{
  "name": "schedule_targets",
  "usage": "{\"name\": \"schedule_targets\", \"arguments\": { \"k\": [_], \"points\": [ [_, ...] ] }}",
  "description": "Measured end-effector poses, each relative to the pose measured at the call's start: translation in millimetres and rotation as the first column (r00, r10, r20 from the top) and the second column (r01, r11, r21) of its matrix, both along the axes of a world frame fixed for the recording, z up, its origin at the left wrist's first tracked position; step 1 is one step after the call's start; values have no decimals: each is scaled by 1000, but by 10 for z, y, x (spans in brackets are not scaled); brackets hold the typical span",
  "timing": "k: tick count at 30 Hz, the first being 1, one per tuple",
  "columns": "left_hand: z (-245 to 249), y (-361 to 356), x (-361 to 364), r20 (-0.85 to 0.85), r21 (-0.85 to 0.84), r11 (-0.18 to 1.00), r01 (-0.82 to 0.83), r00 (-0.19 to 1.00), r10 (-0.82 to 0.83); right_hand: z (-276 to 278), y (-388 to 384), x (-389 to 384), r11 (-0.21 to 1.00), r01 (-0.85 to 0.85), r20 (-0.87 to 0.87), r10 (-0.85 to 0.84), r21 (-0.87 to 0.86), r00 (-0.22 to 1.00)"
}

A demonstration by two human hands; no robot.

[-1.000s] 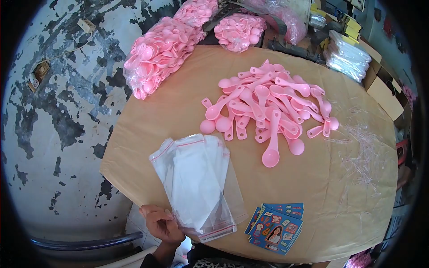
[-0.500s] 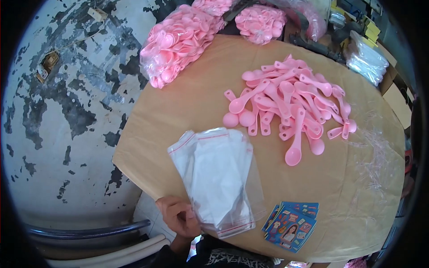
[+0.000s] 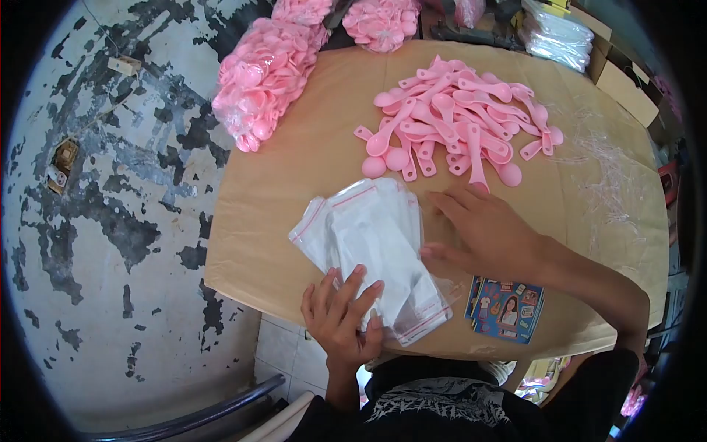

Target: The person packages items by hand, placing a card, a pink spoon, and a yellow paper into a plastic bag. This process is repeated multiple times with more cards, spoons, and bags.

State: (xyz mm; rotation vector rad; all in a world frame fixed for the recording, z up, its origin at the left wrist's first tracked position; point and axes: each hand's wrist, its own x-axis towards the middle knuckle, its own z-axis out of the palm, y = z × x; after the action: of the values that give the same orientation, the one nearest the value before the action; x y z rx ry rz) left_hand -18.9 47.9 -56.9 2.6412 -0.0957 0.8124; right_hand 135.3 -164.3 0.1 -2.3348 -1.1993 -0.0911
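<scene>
Clear bags [image 3: 372,243] lie stacked under left hand [image 3: 340,318], empty.

My left hand [image 3: 342,318] lies palm down low in the view, at about 6 o'clock. Its fingers [image 3: 345,289] are straight, slightly spread and point toward 1 o'clock, closed on nothing. Its wrist [image 3: 337,379] runs straight back toward 6 o'clock into my dark sleeve [image 3: 324,416].

My right hand [image 3: 486,234] is also flat and palm down, just right of centre. Its fingers fan out toward 10 o'clock and the thumb [image 3: 442,252] stretches toward 9 o'clock. My bare right forearm [image 3: 585,283] slants away toward 4 o'clock to a bent elbow near the edge. The two hands are near each other but not touching, the right one at 2 o'clock from the left.
</scene>
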Motion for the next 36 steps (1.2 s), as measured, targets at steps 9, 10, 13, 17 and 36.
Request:
{"name": "schedule_targets", "arguments": {
  "k": [9,10,13,17,36],
  "points": [
    [74,2,-45,-51,25,1000,7,999,-6,59,93,44,952,83,-465,67,294,883],
    [100,-11,-62,-69,41,999,0,998,3,78,39,58,925,84,-419,86,371,904],
    [301,-113,-102,-95,-78,994,79,992,-87,414,-147,-35,885,123,-502,136,449,854],
    [505,-519,37,53,-874,429,228,923,-381,711,-360,-360,913,16,-564,239,408,790],
    [518,-1309,506,487,-835,-485,262,761,-428,27,-1375,-541,951,213,-675,-7,223,738]
  ]
}}
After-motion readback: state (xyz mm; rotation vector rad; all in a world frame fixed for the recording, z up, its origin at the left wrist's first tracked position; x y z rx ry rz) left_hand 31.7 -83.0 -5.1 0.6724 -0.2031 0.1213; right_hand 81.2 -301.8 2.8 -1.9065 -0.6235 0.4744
